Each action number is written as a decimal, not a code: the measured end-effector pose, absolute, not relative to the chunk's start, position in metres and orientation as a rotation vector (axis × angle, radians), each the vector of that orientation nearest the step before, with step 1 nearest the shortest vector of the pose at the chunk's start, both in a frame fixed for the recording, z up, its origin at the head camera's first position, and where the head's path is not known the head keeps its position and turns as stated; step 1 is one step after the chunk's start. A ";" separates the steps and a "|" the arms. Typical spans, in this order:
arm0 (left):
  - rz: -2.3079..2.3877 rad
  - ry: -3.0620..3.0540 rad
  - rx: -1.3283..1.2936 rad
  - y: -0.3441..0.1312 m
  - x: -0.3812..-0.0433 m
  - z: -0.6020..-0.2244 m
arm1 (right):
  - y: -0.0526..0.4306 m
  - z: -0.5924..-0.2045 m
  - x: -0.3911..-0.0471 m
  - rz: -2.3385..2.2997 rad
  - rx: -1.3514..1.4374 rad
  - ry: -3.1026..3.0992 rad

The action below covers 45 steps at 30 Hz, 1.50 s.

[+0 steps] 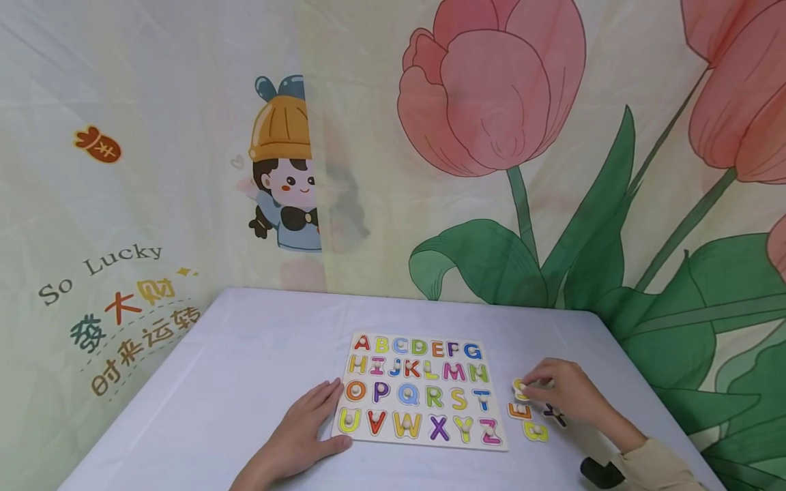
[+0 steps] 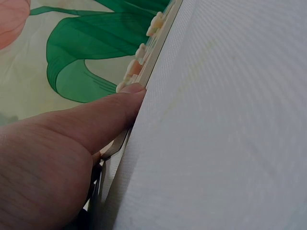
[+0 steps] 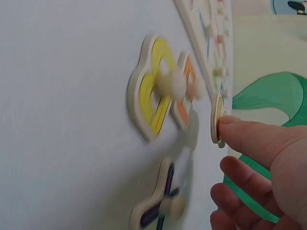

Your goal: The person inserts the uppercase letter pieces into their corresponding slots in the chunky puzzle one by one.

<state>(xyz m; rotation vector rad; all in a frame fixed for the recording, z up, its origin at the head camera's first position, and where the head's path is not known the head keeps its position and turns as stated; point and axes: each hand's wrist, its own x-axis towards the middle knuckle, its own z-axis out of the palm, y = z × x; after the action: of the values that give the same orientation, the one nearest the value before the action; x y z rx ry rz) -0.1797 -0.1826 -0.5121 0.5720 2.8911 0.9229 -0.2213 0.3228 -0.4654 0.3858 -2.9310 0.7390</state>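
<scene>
A light alphabet puzzle board (image 1: pixel 424 447) lies on the table, its colourful letters running A to Z in rows. My left hand (image 1: pixel 301 429) rests beside its left edge with fingers stretched out; in the left wrist view the thumb (image 2: pixel 112 112) touches the board's edge. To the right of the board, my right hand (image 1: pixel 568 392) pinches a yellow letter S piece (image 1: pixel 519 390). The right wrist view has that piece (image 3: pixel 217 120) standing edge-on at the thumb. Just below lie an orange E piece (image 1: pixel 519 410), a yellow B piece (image 1: pixel 535 431) and a dark purple X piece (image 1: pixel 555 414).
The table (image 1: pixel 245 354) has a white cover. Behind it hangs a cloth backdrop (image 1: pixel 362 136) with tulips and a cartoon figure. A black object (image 1: pixel 600 472) sits by my right sleeve. Most letters on the board carry small round wooden knobs.
</scene>
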 end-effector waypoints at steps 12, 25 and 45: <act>0.920 2.892 0.535 -0.182 -0.180 -0.513 | 0.279 -0.460 -0.218 0.787 0.308 -2.946; 0.945 2.873 0.539 -0.182 -0.178 -0.509 | 0.234 -0.464 -0.223 0.897 0.309 -2.925; 0.948 2.874 0.529 -0.182 -0.177 -0.508 | 0.206 -0.471 -0.218 0.845 0.318 -2.970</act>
<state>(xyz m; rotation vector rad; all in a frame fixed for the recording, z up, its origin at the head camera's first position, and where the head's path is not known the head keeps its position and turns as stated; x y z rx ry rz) -0.1773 -0.1824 -0.5081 0.5286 2.8740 0.9478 -0.2176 0.2065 -0.4709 0.3185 -2.9698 0.8453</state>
